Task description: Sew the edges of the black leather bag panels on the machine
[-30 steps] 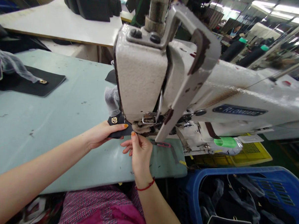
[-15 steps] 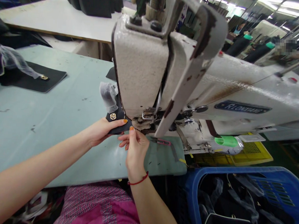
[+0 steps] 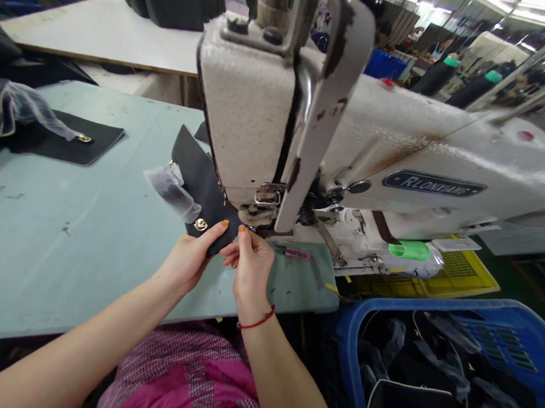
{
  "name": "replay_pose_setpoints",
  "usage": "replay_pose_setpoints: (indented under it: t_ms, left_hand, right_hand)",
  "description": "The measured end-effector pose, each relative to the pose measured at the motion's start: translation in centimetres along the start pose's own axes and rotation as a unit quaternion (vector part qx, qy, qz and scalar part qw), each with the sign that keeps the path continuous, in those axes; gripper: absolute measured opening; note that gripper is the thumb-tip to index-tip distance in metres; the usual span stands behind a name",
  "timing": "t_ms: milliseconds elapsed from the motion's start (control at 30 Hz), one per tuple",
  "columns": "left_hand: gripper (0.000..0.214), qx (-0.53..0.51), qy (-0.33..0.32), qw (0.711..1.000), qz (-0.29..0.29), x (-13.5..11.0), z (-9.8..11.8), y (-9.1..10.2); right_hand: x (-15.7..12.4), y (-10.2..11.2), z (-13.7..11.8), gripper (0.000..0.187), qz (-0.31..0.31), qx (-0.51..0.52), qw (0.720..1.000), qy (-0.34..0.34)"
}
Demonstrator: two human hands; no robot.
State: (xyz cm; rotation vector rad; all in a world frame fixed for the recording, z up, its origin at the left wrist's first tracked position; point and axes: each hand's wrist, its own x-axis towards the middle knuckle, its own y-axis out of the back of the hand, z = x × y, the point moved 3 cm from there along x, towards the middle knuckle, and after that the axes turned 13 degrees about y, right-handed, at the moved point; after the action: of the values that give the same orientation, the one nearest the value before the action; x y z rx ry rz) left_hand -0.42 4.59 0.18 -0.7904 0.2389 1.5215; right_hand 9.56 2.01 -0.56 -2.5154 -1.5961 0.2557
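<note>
**Bare left hand (image 3: 188,261) and right hand (image 3: 251,270) pinch a narrow black panel with a gold clasp (image 3: 201,185).**
Its long axis goes up and away from the fingers, tilted left. The right hand is nearer to the grey metal presser foot (image 3: 255,215) of the white sewing machine (image 3: 245,105).

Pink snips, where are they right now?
In the head view, the pink-handled thread snips lie on the green table, just right of the right hand, below the sewing machine.
</note>
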Motion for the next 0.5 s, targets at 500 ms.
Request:
replay_pose_setpoints:
  t_ms: [500]
  left_hand:
    - [0.033,-0.159,-0.062,0.975,0.14,-3.5,-6.0,-5.1]
  right_hand:
    - [2.2,3.8,-2.2,0.053,-0.149,-0.107,0.983,0.017]
